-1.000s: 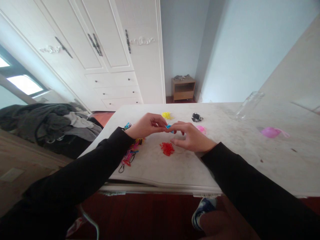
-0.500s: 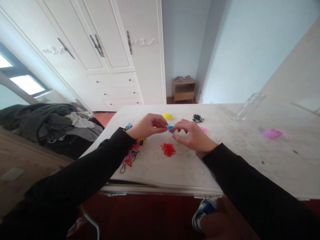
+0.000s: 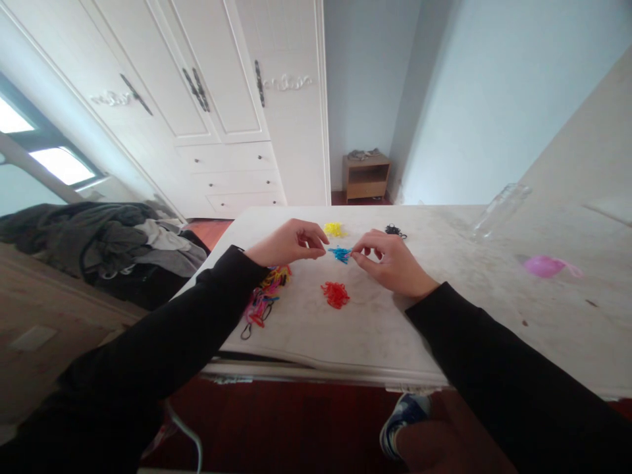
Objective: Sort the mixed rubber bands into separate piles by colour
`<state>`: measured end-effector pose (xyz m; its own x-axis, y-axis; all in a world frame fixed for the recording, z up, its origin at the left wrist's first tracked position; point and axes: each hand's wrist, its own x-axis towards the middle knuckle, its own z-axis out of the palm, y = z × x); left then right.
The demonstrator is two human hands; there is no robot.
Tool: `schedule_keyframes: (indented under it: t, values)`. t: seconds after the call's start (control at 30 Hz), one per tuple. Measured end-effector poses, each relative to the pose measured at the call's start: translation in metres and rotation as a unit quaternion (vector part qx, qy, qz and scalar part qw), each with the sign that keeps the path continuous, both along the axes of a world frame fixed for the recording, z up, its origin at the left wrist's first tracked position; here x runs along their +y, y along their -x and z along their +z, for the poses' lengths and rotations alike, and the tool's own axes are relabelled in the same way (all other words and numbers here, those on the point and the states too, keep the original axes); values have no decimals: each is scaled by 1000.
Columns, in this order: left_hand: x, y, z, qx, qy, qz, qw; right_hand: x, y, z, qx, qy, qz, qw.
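A small heap of blue rubber bands (image 3: 340,255) lies on the white table between my two hands. My left hand (image 3: 292,245) hovers just left of it, thumb and forefinger slightly apart with nothing seen between them. At the heap's right edge, my right hand (image 3: 390,260) has thumb and forefinger pinched together; whatever is between them is too small to make out. Nearer to me sits a pile of red rubber bands (image 3: 336,295). Behind the blue ones are yellow bands (image 3: 335,229) and black bands (image 3: 394,230). Mixed coloured bands (image 3: 261,299) lie under my left forearm, partly hidden.
On the right of the table (image 3: 474,316) lie a pink balloon-like thing (image 3: 544,265) and a clear bottle (image 3: 502,209) tilted on its side. Dark clothes (image 3: 99,237) are heaped to the left. A white wardrobe (image 3: 291,138) and a small wooden cabinet (image 3: 366,178) stand beyond.
My hands have moved apart, leaving the blue heap in plainer sight between them. The left fingers have come away from it. Pink beside my right hand is now hidden. The view has shifted slightly.
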<state>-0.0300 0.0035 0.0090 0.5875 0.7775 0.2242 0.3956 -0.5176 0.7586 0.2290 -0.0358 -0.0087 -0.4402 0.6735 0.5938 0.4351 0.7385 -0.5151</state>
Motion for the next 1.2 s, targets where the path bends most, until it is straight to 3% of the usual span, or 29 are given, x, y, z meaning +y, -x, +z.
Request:
schedule_keyframes:
  t: [0.2, 0.33, 0.53, 0.67, 0.83, 1.0, 1.2]
  values:
    - [6, 36, 25, 212, 24, -51, 976, 1, -7, 3, -11, -16, -23, 1000]
    - [6, 43, 29, 270, 86, -56, 957, 2, -23, 8, -9, -46, -42, 998]
    - [7, 43, 21, 237, 150, -92, 955, 15, -87, 11, 71, -5, -161, 984]
    - [6, 42, 19, 220, 153, -104, 958, 15, -117, 10, 51, 57, -166, 983]
    - [3, 41, 25, 195, 80, -96, 973, 11, -114, 9, 24, 95, -112, 989]
    - [3, 38, 25, 151, 72, -88, 982, 11, -107, 7, 12, 108, -63, 992]
    - [7, 33, 16, 112, 48, -75, 990, 11, -106, 4, -1, 93, -83, 992]
